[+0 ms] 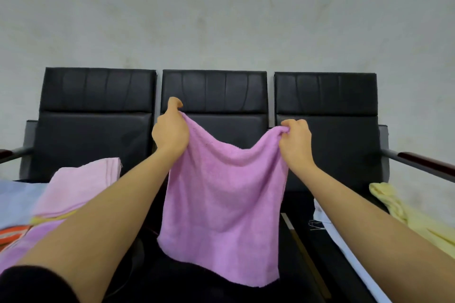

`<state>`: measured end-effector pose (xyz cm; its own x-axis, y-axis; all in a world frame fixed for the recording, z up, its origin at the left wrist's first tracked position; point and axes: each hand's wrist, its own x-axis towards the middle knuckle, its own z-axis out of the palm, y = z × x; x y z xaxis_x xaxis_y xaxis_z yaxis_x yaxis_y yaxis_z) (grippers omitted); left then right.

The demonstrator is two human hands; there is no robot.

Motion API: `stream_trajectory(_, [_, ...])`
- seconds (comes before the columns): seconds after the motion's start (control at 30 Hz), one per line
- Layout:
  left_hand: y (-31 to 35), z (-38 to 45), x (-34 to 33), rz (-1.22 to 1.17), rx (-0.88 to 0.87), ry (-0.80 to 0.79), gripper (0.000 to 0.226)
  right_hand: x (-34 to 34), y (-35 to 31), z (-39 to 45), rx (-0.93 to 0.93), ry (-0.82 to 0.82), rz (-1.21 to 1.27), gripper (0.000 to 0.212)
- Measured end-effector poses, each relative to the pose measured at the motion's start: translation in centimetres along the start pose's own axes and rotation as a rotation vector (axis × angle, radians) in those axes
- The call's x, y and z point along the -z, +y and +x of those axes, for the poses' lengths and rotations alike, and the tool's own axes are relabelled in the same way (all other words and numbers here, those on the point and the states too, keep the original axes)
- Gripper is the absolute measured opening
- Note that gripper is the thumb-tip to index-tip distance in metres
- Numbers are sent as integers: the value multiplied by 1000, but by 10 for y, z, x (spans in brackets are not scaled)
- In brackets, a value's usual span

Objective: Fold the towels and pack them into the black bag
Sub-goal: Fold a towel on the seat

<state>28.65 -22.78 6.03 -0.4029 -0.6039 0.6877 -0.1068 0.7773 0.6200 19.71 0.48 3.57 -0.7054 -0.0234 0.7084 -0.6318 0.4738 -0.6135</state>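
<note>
Three black padded seats (214, 96) stand in a row against a pale, scuffed wall (221, 12), with a dark red armrest (426, 161) at the right end. Before them I hold a purple towel (221, 204) up in the air by its two top corners, so that it hangs down flat and sags a little along its upper edge between my hands. My left hand (171, 131) is clamped on the left corner, the thumb sticking up above the cloth. My right hand (295, 140) pinches the right corner with the fingers curled tight over a bunched fold. Both forearms are bare and stretched forward, and a black sleeve (32, 283) shows at my left elbow.

On my left, a folded pale pink towel (81, 187) lies on top of a stack, with a yellow edge showing just under it, more purple cloth (29, 243) below that, and something orange and white (12, 235) at the edge of view. Light blue cloth (17, 202) lies behind that stack. On my right a crumpled yellow towel (408, 219) lies on the seat, just beside a pale blue-white cloth (344, 241). Below the hanging towel everything is dark, and I cannot make out the bag there.
</note>
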Motion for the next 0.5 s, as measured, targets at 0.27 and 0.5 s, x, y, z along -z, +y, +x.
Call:
stream_trajectory(0.27, [-14, 9, 5, -19, 92, 9, 33, 6, 11, 6, -109, 100, -23, 23])
stream_trajectory(0.5, [-11, 21, 3, -97, 175, -49, 34, 9, 3, 17, -369, 201, 333, 17])
